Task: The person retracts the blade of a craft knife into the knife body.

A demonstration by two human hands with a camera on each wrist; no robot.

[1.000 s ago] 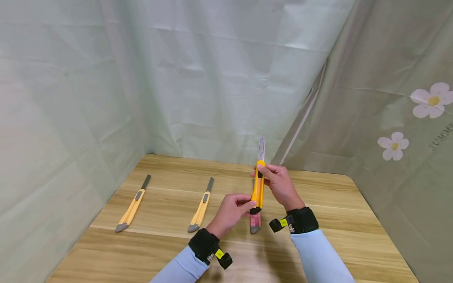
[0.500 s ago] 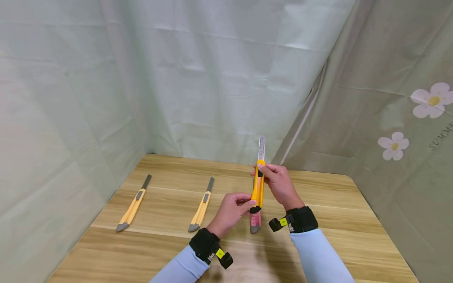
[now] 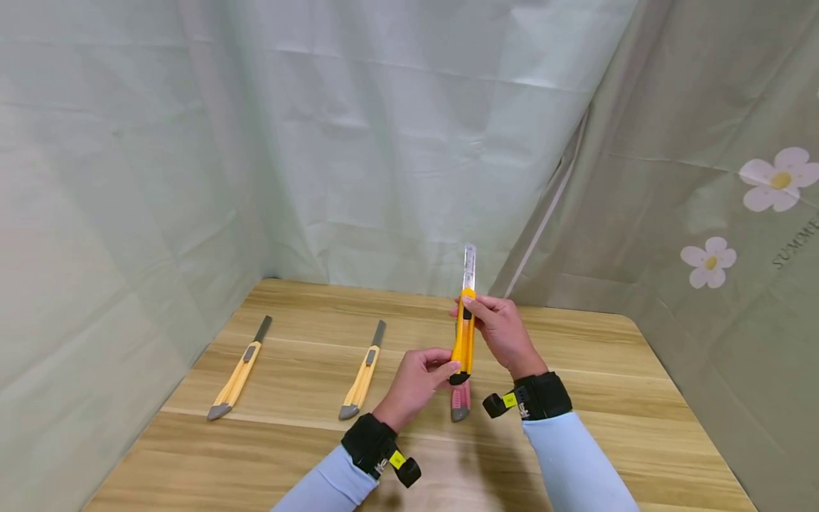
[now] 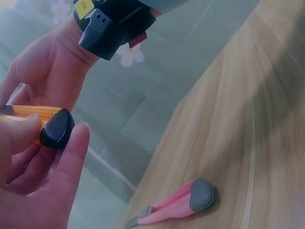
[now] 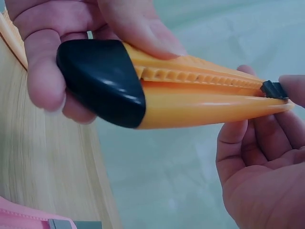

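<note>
A yellow-orange utility knife (image 3: pixel 463 341) with a black end cap (image 5: pixel 102 81) is held up between both hands, its silver blade (image 3: pixel 470 267) extended away from me. My left hand (image 3: pixel 414 384) pinches the handle near the cap. My right hand (image 3: pixel 504 331) grips the blade end, its thumb at the black slider (image 5: pixel 274 89). Underneath, a pink utility knife (image 3: pixel 460 400) with a grey end cap lies on the table, partly hidden by the raised knife in the head view. The left wrist view shows the pink knife's handle (image 4: pixel 176 205) on the wood.
Two pale yellow utility knives lie on the wooden table (image 3: pixel 301 455): one at the far left (image 3: pixel 238 377), the other left of centre (image 3: pixel 362 380). Both have grey blades out, pointing away. Curtains (image 3: pixel 409 142) hang behind the table and along both sides.
The yellow-orange knife and both hands stay in nearly the same pose. The head view has shifted very slightly. The knives on the table have not moved.
</note>
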